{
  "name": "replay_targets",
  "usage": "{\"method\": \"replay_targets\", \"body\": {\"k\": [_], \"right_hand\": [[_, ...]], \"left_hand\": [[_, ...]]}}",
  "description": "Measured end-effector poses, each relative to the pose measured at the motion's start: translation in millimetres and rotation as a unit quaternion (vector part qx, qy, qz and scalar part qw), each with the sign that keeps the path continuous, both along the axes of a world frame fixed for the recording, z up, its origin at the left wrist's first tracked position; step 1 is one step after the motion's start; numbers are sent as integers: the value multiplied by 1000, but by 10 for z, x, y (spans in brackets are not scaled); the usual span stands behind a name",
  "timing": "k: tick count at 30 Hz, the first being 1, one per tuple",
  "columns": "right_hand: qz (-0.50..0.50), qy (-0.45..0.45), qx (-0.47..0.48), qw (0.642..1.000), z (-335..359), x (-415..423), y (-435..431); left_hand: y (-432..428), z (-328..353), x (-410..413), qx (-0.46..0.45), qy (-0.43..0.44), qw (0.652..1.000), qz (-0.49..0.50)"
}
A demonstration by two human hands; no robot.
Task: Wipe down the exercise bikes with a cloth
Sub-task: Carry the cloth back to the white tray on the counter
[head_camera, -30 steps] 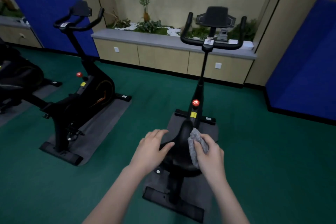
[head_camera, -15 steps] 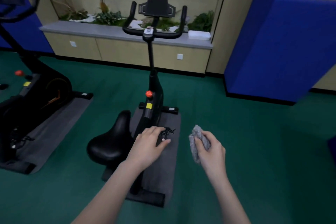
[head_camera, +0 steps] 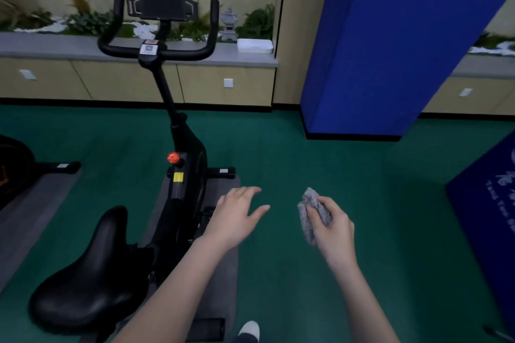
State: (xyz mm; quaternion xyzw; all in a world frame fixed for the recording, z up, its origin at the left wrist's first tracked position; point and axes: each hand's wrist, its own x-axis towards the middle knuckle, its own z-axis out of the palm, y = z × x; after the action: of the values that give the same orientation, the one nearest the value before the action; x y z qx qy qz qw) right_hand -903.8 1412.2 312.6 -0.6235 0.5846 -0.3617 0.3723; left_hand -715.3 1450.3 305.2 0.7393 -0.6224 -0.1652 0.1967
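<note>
Cloth point(head_camera: 311, 213), grey and bunched, sits gripped in your right hand point(head_camera: 333, 227), with your fingers curled round it. Its long axis runs roughly upright: one end pokes above your fingers, the other hangs below your palm. It hangs over the green floor point(head_camera: 278, 147), right of the exercise bike point(head_camera: 185, 175) and clear of it. The bike runs lengthwise away from you, saddle point(head_camera: 92, 273) nearest, handlebars point(head_camera: 156, 54) toward the cabinets point(head_camera: 200, 88). Your left hand point(head_camera: 237, 217) hovers loose and spread, holding nothing, between bike and cloth.
</note>
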Motion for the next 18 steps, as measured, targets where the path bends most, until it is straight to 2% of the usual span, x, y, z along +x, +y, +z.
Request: {"method": "replay_targets", "body": {"k": [10,18], "right_hand": [[6,41,-16,999,110,313,-1247],[11,25,-9,1000,137,277,-2155]], "left_hand": [[-1279,21,383,3,2,1000,-5],[-2064,-8,389,25,-25,999,-5]]}}
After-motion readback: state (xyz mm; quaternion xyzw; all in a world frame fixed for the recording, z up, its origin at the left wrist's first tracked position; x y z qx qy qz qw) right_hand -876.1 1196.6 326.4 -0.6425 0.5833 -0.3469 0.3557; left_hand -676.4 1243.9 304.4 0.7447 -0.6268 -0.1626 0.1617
